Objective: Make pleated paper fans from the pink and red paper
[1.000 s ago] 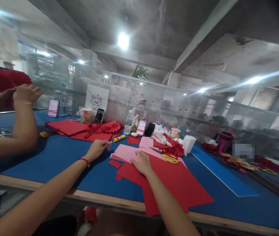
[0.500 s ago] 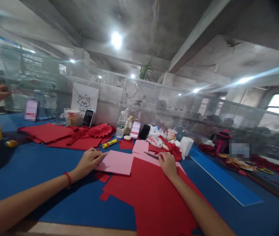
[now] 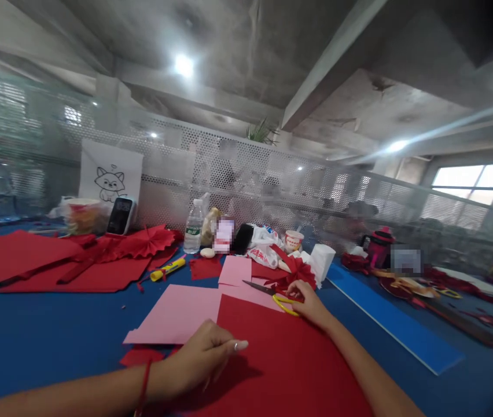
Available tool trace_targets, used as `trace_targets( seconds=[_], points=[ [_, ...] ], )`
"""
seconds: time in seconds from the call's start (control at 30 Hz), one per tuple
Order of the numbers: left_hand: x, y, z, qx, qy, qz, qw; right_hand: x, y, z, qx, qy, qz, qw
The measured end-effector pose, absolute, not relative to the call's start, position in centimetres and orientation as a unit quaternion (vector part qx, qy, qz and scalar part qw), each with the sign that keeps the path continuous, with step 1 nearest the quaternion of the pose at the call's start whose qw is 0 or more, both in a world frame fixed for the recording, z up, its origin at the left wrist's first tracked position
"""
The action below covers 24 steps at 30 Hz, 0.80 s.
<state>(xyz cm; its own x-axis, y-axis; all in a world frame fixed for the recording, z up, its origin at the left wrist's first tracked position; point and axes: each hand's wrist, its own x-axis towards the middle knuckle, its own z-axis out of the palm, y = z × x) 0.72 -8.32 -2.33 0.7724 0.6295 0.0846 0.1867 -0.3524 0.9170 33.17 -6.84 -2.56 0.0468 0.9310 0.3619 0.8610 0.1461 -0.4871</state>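
At the back of the blue table, we see a tub with yellow-orange contents that we cannot identify. A clear, labelled water bottle stands upright nearer the middle; we cannot tell its fill level. Beside a rumpled white plastic bag, we make out a paper cup, its inside hidden from us. Farther right stands a pink-and-dark drinking bottle, whose contents we cannot see.

Our right hand has its fingers bent at the yellow handles of the scissors, touching them; we cannot tell how tightly they close. The scissors lie over pink paper near the far edge of the large red sheet, blades pointing left. Our left hand is over that sheet's left part, thumb and forefinger drawn close together; we cannot tell whether they pinch anything. Just beyond it lies a pink sheet.
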Motion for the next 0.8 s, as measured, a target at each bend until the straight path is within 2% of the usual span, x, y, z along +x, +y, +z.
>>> trace_targets(
  seconds=[0.17,0.33,0.47,0.57,0.63,0.73,0.8],
  points=[
    [1.0,-7.2,-3.2,0.733,0.245,0.228,0.592,33.0,-6.8,-1.7,-0.738,-0.622,0.080,0.250],
    [1.3,-7.1,-3.2,0.648,0.254,0.285,0.659,30.5,-8.0,-1.1,-0.770,-0.626,0.007,0.123],
    [1.2,-7.2,-2.6,0.623,0.246,0.333,0.664,30.1,-8.7,-1.0,-0.766,-0.635,-0.012,0.099],
    [0.8,-6.7,-2.4,0.678,0.244,0.366,0.589,30.7,-8.6,-1.1,-0.749,-0.648,0.029,0.137],
    [0.5,-6.4,-2.3,0.712,0.251,0.380,0.535,30.8,-8.4,-1.3,-0.723,-0.656,0.081,0.202],
    [0.3,-6.0,-2.2,0.719,0.252,0.397,0.512,30.0,-8.4,-1.7,-0.646,-0.634,0.205,0.373],
    [0.5,-5.9,-2.2,0.683,0.252,0.392,0.563,28.9,-8.8,-1.6,-0.564,-0.602,0.298,0.480]
  ],
)
